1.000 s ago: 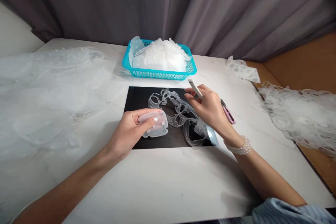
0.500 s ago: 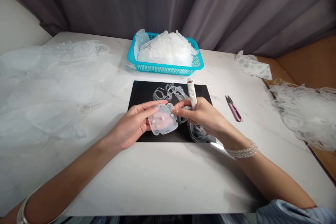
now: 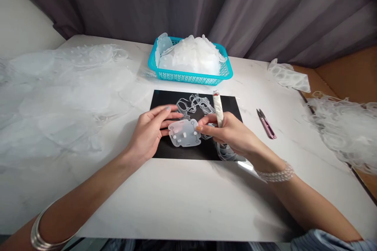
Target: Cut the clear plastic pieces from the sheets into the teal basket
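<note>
A thin, translucent silicone-like piece [image 3: 185, 133] with notched edges and small raised nubs is held above the black mat [image 3: 165, 100]. My right hand [image 3: 237, 131] pinches its right edge between thumb and fingers. That same hand also carries a white-wrapped stick-like tool [image 3: 218, 108], pointing up out of the grip. On the left side of the piece, my left hand [image 3: 147, 131] has its fingers apart; some fingertips are behind or beside the edge, and contact is hard to tell. Clear cut-out scraps [image 3: 203, 104] lie on the mat, partly hidden by the right hand.
Behind the mat stands a blue basket [image 3: 188, 77] heaped with translucent pieces. A large pile of translucent sheets [image 3: 64, 94] covers the table's left. Pink-handled thread snips [image 3: 266, 124] lie to the right, near a heap of stringy scraps [image 3: 350, 129] and some clear sheets [image 3: 288, 75].
My left hand has loosened from the piece, its fingers spreading away to the left. The piece has turned slightly and now hangs from my right hand. The view has shifted a little.
</note>
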### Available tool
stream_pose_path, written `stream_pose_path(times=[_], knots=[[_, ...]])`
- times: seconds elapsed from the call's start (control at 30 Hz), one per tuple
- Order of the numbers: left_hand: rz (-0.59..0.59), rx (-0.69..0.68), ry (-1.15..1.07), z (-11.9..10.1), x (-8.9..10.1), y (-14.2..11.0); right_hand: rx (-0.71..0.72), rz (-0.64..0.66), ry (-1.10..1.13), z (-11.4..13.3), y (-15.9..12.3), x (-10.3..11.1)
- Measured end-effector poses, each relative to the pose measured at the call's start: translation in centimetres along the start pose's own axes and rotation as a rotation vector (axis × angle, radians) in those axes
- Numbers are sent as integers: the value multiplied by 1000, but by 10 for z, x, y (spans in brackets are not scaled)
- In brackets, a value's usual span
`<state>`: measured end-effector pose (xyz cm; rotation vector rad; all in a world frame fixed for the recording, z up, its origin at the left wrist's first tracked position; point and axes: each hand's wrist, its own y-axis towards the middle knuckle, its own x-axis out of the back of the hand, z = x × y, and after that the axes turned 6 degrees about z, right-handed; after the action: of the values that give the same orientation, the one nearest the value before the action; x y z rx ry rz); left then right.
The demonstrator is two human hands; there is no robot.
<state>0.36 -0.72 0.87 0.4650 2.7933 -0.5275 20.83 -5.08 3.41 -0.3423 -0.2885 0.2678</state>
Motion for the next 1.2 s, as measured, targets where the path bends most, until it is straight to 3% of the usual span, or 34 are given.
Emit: stream_pose_path(times=[0.13, 0.33, 0.73, 0.87, 1.03, 1.2], knots=[[62, -16, 75, -6, 3, -1, -12, 1, -12, 0, 0, 0], [170, 87, 151, -3, -3, -4, -3, 7, -31, 0, 0, -2], [196, 113, 131, -3, 1, -5, -15, -4, -82, 3, -1, -2], [140, 15, 217, -8, 3, -6, -25, -1, -66, 4, -1, -2], [160, -149, 479, -15, 5, -13, -66, 33, 27, 3, -2, 0], [133, -292, 576, -6, 7, -13, -101, 78, 190, 4, -3, 1]])
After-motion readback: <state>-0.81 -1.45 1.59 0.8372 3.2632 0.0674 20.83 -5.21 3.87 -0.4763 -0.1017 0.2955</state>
